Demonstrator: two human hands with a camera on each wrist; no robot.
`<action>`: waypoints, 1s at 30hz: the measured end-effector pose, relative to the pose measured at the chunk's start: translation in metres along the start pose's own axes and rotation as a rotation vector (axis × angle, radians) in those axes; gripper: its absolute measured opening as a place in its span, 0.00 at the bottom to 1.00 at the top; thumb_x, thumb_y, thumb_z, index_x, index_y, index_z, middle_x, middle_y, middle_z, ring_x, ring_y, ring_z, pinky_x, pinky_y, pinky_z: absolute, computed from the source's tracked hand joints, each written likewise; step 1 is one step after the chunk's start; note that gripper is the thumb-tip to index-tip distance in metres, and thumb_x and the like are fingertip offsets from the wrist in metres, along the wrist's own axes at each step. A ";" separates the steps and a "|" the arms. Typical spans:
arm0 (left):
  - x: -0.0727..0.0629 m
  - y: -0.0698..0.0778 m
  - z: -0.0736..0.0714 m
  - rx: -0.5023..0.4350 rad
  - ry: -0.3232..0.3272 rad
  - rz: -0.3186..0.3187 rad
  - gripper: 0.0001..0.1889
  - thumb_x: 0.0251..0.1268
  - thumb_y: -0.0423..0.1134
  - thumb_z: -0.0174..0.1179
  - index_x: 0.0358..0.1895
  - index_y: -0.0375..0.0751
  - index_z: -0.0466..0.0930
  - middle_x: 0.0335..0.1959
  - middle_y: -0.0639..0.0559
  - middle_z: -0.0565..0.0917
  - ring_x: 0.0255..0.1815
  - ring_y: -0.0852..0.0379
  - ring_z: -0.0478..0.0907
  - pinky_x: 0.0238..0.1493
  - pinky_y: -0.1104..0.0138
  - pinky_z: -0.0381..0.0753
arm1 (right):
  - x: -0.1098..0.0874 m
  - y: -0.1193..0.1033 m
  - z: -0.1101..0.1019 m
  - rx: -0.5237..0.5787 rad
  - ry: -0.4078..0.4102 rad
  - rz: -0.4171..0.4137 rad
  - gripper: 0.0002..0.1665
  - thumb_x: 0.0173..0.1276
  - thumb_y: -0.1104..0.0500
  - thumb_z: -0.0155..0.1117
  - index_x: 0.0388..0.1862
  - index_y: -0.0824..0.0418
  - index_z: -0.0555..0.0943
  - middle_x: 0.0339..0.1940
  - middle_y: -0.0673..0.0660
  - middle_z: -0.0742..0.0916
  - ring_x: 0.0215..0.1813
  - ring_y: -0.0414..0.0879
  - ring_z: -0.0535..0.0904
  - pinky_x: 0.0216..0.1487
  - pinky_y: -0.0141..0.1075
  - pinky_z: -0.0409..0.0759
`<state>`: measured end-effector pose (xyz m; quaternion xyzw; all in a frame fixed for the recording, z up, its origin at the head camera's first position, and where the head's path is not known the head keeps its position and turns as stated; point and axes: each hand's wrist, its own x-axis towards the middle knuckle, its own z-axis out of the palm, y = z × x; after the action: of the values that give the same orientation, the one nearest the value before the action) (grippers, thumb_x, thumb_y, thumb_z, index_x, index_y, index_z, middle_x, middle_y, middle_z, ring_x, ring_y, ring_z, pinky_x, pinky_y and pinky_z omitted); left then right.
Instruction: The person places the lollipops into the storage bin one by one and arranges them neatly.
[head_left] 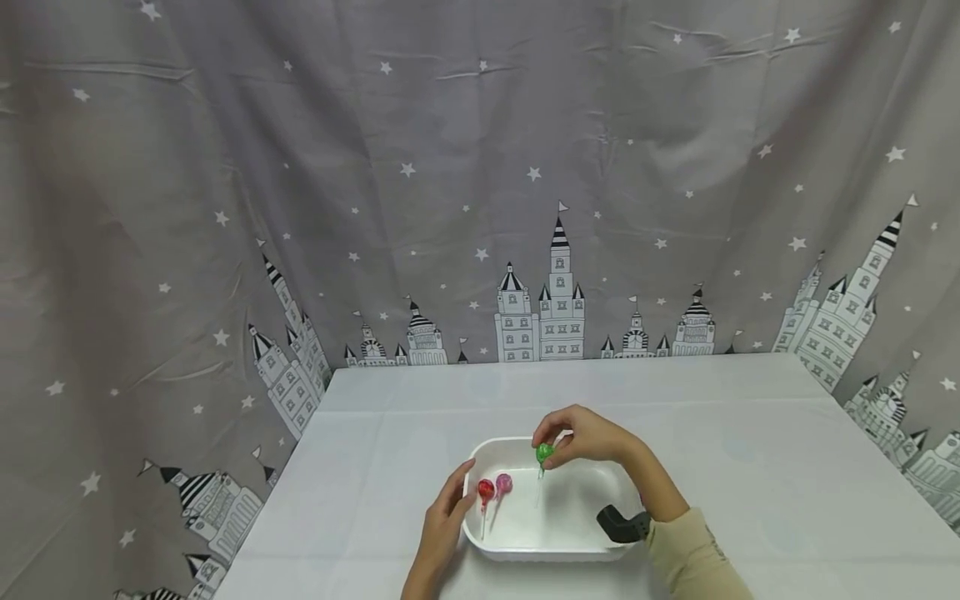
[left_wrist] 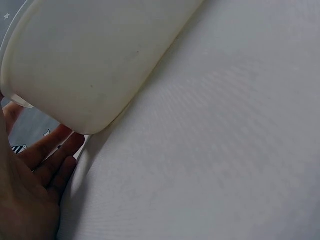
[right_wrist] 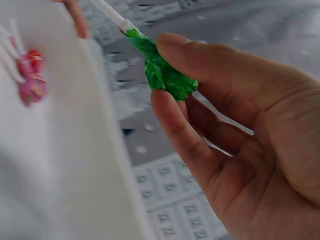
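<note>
Between thumb and fingers my right hand [head_left: 587, 435] pinches a green-wrapped lollipop [head_left: 544, 452] by its candy head, above the white tray [head_left: 555, 555]. Its stick points down in the head view; the right wrist view shows the green wrapper [right_wrist: 167, 75] up close. My left hand [head_left: 447, 515] rests against the tray's left side, thumb at the rim; in the left wrist view its fingers [left_wrist: 55, 165] touch the outer wall. A red lollipop [head_left: 486, 489] and a pink lollipop [head_left: 504, 483] lie side by side at the left end inside the tray.
The tray stands on a white-covered table [head_left: 360, 467]. Behind it hangs a grey curtain [head_left: 420, 208] printed with castles and stars. A black wrist camera mount [head_left: 624, 525] on my right wrist hangs over the tray's right part.
</note>
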<state>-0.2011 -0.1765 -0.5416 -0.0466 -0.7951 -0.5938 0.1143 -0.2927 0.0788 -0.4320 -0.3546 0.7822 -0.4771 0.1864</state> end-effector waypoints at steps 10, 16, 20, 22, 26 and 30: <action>-0.004 0.028 -0.003 -0.003 -0.028 -0.011 0.22 0.65 0.30 0.52 0.63 0.38 0.68 0.62 0.36 0.69 0.61 0.40 0.68 0.61 0.50 0.65 | 0.024 0.026 0.033 -0.099 -0.093 0.001 0.14 0.47 0.66 0.74 0.36 0.64 0.83 0.30 0.48 0.84 0.34 0.39 0.77 0.39 0.33 0.78; 0.000 0.000 0.000 0.003 -0.017 -0.002 0.22 0.67 0.36 0.53 0.64 0.47 0.69 0.63 0.40 0.70 0.61 0.42 0.68 0.61 0.51 0.65 | 0.030 0.035 0.038 -0.153 -0.124 0.003 0.14 0.45 0.65 0.75 0.34 0.61 0.83 0.29 0.47 0.84 0.32 0.37 0.77 0.37 0.29 0.77; 0.002 -0.010 0.000 -0.003 -0.011 0.011 0.22 0.66 0.40 0.54 0.64 0.52 0.69 0.63 0.42 0.69 0.61 0.43 0.67 0.62 0.51 0.64 | 0.034 0.036 0.041 -0.160 -0.154 -0.015 0.15 0.45 0.64 0.75 0.35 0.62 0.84 0.30 0.47 0.85 0.31 0.37 0.77 0.36 0.28 0.78; 0.002 -0.011 0.000 -0.008 -0.012 0.013 0.22 0.66 0.41 0.54 0.64 0.53 0.69 0.63 0.42 0.70 0.61 0.43 0.68 0.61 0.50 0.64 | 0.036 0.037 0.042 -0.165 -0.165 -0.017 0.15 0.45 0.64 0.75 0.35 0.62 0.84 0.30 0.46 0.85 0.31 0.37 0.78 0.36 0.28 0.78; 0.002 -0.009 -0.001 -0.004 -0.017 -0.003 0.22 0.66 0.40 0.54 0.64 0.52 0.68 0.62 0.42 0.70 0.61 0.43 0.68 0.61 0.49 0.64 | 0.040 0.038 0.045 -0.164 -0.179 0.016 0.15 0.45 0.65 0.75 0.34 0.61 0.84 0.29 0.45 0.84 0.32 0.37 0.77 0.37 0.28 0.78; -0.001 0.002 -0.001 -0.003 -0.022 -0.007 0.22 0.66 0.36 0.53 0.64 0.47 0.68 0.62 0.38 0.70 0.61 0.40 0.68 0.61 0.47 0.64 | 0.041 0.040 0.047 -0.150 -0.180 0.058 0.16 0.43 0.68 0.75 0.33 0.61 0.83 0.29 0.47 0.84 0.31 0.38 0.77 0.37 0.29 0.78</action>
<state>-0.1998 -0.1772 -0.5396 -0.0504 -0.7956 -0.5948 0.1033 -0.3057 0.0315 -0.4875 -0.3861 0.8058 -0.3779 0.2424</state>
